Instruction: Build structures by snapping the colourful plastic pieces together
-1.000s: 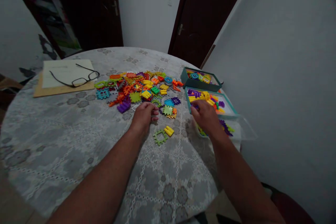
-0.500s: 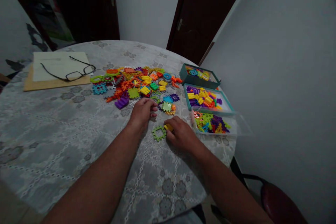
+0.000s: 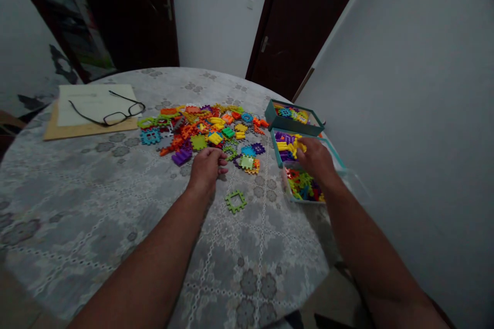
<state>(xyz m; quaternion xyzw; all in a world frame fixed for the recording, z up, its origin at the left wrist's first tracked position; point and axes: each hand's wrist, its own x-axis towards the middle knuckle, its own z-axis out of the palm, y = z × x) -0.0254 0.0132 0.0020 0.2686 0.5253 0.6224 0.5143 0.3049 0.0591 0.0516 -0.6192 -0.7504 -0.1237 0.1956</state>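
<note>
My left hand (image 3: 207,168) rests on the table at the near edge of a pile of plastic building pieces (image 3: 198,142). Its fingers are loosely bent and a little apart, with nothing seen in them. Over the teal-rimmed tray (image 3: 338,157) at the right, my right hand (image 3: 317,158) has its fingertips closed on a yellow plastic building piece (image 3: 301,146), partly hidden by the fingers. Purple and yellow pieces (image 3: 284,146) lie in that tray beneath it. A green square frame piece (image 3: 235,201) lies flat on the tablecloth, nearer to me than my left hand.
Behind the tray stands a teal box (image 3: 294,117) with mixed pieces. In front is a clear container (image 3: 292,193) of colourful pieces, partly under my right forearm. Black eyeglasses (image 3: 116,117) lie on papers (image 3: 88,100) at the far left. A wall (image 3: 417,113) borders the right.
My right hand has moved from beside the green frame piece, right and away from me, to the teal-rimmed tray, carrying the yellow piece. My left hand has stayed by the pile.
</note>
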